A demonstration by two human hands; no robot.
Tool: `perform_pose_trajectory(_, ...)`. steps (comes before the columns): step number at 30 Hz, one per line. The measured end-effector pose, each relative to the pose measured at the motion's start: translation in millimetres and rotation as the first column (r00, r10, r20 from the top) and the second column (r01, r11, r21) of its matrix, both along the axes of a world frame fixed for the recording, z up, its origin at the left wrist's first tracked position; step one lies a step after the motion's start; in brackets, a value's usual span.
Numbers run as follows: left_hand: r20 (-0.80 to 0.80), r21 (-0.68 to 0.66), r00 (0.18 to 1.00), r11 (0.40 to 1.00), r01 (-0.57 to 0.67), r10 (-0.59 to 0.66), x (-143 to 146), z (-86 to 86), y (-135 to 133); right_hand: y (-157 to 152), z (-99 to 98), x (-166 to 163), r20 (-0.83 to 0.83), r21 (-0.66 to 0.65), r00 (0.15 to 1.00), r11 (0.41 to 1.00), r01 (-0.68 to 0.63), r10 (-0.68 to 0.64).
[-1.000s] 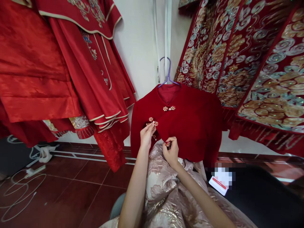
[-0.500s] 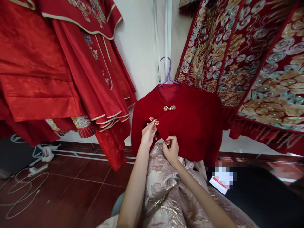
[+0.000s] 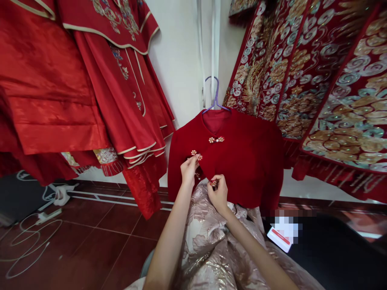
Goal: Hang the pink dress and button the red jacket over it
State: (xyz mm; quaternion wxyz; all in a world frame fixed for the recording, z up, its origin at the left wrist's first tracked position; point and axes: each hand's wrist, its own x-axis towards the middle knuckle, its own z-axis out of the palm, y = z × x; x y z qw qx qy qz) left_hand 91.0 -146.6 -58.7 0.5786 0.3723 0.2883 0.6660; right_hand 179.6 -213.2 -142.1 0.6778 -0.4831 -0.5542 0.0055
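Note:
A dark red velvet jacket (image 3: 242, 161) hangs in front of me on a purple hanger (image 3: 216, 94). Near its neck, a gold flower-shaped frog button (image 3: 216, 139) with pearls is fastened. My left hand (image 3: 189, 169) pinches a second frog button (image 3: 196, 155) at the jacket's front opening, and its fingertips cover part of it. Lower down, my right hand (image 3: 219, 191) has its fingers closed on another flower-shaped frog button (image 3: 213, 183) at the front edge. Between the hands the jacket front gapes a little. Pale shiny patterned fabric (image 3: 205, 233) lies beneath both arms.
Red garments (image 3: 111, 88) hang at left, and embroidered panels (image 3: 302, 80) with fringes at right. A white pole (image 3: 215, 48) stands behind the hanger. White cables (image 3: 33, 241) lie on the tiled floor. A lit phone (image 3: 279, 239) rests on a black surface (image 3: 335, 249) at right.
The whole view has shifted slightly, so the jacket appears a bit lower. Both hands keep nearly the same pinch on the frog buttons, with only a small shift of the left fingers.

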Motion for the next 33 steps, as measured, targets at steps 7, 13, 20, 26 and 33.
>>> perform_pose_trajectory(7,-0.123,0.055,0.990,0.996,-0.066,0.072,4.4,-1.1,8.3,2.9,-0.9,-1.4,-0.022,-0.017,1.000,1.000,0.002,-0.002)
perform_pose_trajectory(13,-0.106,-0.019,0.990,0.996,0.087,-0.089,3.9,10.2,1.9,3.1,-0.8,-0.8,-0.023,-0.034,1.000,0.999,0.006,-0.007)
perform_pose_trajectory(20,-0.491,0.331,0.871,0.930,0.157,0.027,11.4,54.7,9.8,0.9,-0.3,0.1,-0.035,-0.068,0.999,0.998,0.000,-0.002)
perform_pose_trajectory(26,-0.745,0.643,0.455,0.704,0.300,0.487,20.5,79.5,24.2,1.3,-2.7,1.0,-0.025,-0.066,1.000,0.998,-0.015,0.014)
perform_pose_trajectory(33,-0.598,0.699,0.141,0.427,0.575,0.789,17.5,107.1,19.0,2.3,-3.6,1.3,-0.009,-0.070,1.000,0.997,-0.019,0.019)
